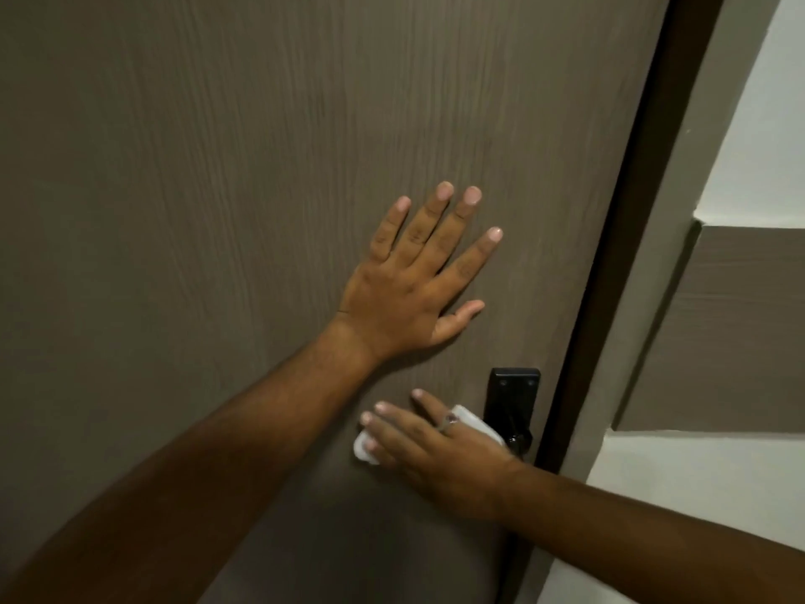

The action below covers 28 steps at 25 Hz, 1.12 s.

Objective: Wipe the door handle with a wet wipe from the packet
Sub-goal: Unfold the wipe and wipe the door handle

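Observation:
My left hand (411, 283) lies flat on the brown wood-grain door (218, 189), fingers spread, just above the lock. Below it, the black handle plate (514, 396) is fixed near the door's right edge. My right hand (440, 451) covers the lever, which is hidden under it. A white wet wipe (477, 422) sits between that hand and the lever; its corners stick out to the left (361, 451) and to the right by the plate. A ring shows on one finger. The packet is not in view.
A dark door frame (627, 237) runs along the door's right edge. Beyond it are a grey jamb, a white wall (766, 137) and a grey-brown panel (718, 333).

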### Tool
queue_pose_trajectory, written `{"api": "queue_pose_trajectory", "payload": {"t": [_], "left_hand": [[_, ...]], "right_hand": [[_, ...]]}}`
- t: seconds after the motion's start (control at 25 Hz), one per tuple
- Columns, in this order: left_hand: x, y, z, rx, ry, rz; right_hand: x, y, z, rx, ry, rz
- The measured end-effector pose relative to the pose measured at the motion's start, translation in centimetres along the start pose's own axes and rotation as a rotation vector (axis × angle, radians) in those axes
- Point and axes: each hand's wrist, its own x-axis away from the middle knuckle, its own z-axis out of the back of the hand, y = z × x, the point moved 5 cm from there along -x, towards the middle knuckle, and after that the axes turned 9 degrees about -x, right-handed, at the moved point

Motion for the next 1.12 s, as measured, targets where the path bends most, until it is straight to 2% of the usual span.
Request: {"api": "queue_pose_trajectory", "payload": {"t": [0.12, 0.28, 0.4, 0.6, 0.68, 0.84, 1.0, 1.12], "left_hand": [[0.0, -0.1, 0.0, 0.005, -0.01, 0.003], [0.0, -0.2, 0.0, 0.008, -0.007, -0.001], [0.0, -0.3, 0.1, -0.004, -0.003, -0.005], [-0.2, -0.4, 0.4, -0.026, -0.014, -0.023], [-0.3, -0.3, 0.4, -0.034, -0.007, -0.024], [-0.3, -0.4, 0.3, -0.035, 0.002, -0.011], [-0.3, -0.3, 0.4, -0.037, -0.003, -0.013], [-0.4, -0.3, 0.3, -0.027, -0.013, -0.005]], "right_hand": [[-2.7, -1.4, -0.4, 0.059, -0.063, -0.01], [1.0, -0.1, -0.1, 0.034, -0.092, 0.061], [5.3, 1.5, 0.6, 0.047, -0.082, 0.005], [10.4, 2.7, 0.6, 0.019, -0.23, -0.109], [11.3, 2.1, 0.5, -0.017, -0.198, -0.124], [7.5, 1.7, 1.3, -0.106, -0.024, -0.202], [1.1, 1.5, 0.8, -0.231, -0.081, -0.288], [-2.1, 0.2, 0.3, -0.129, -0.105, -0.246]]}}
